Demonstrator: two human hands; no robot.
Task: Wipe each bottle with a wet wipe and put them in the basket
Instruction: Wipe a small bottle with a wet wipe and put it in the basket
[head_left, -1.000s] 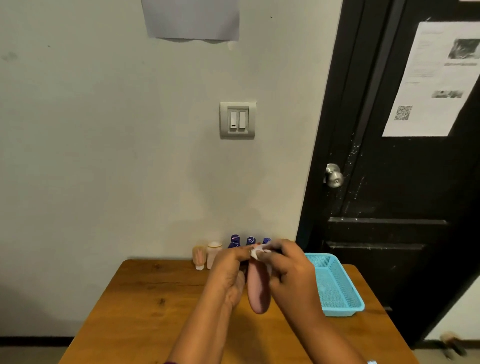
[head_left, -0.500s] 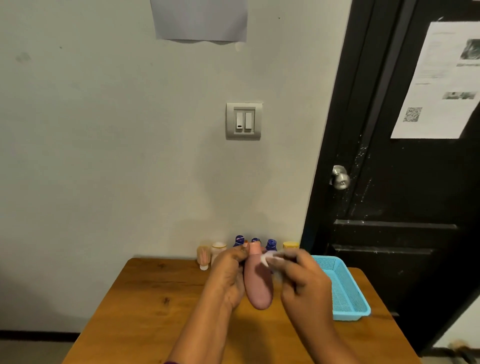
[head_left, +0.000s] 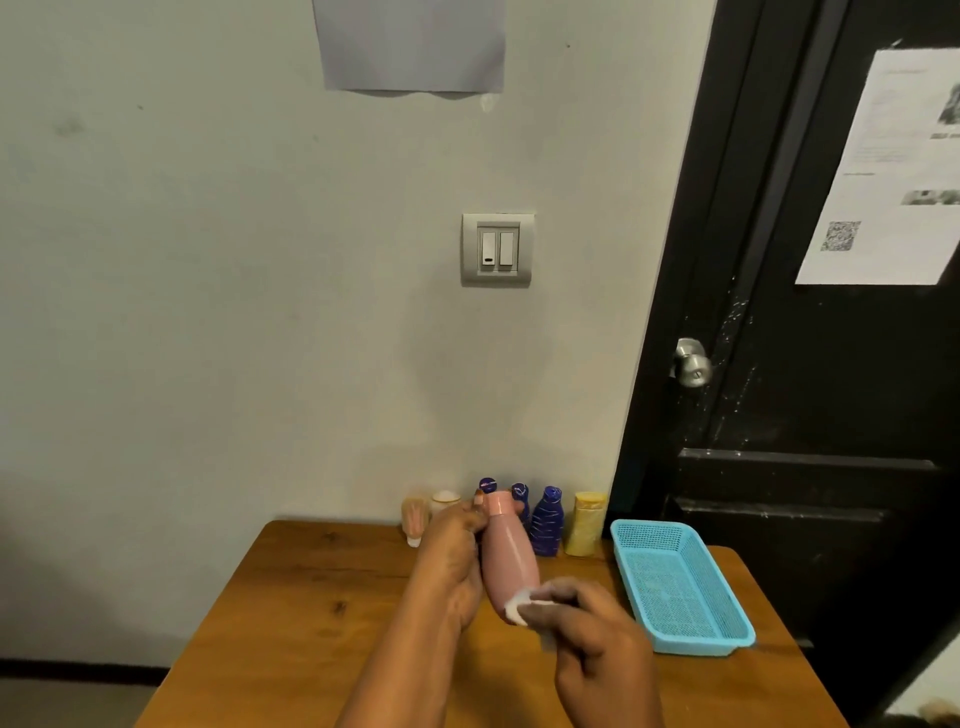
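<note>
My left hand (head_left: 453, 558) grips a pink bottle (head_left: 509, 553) upright above the wooden table (head_left: 311, 597), fingers curled round its neck and side. My right hand (head_left: 597, 639) pinches a white wet wipe (head_left: 519, 607) against the lower part of that bottle. Along the wall stand three dark blue bottles (head_left: 546, 522), partly hidden by the pink one, a yellow bottle (head_left: 586, 522), a white-capped bottle (head_left: 444, 500) and a small peach tube (head_left: 414, 517). The light blue mesh basket (head_left: 691, 642) sits at the table's right side with nothing in it.
A black door with a metal knob (head_left: 691, 362) stands right of the table. A light switch (head_left: 497, 249) is on the wall above the bottles. The table's right edge runs just past the basket.
My right hand has slid the wipe from the pink bottle's cap down to its lower body. The left hand keeps holding the bottle. The view has shifted slightly to the left.
</note>
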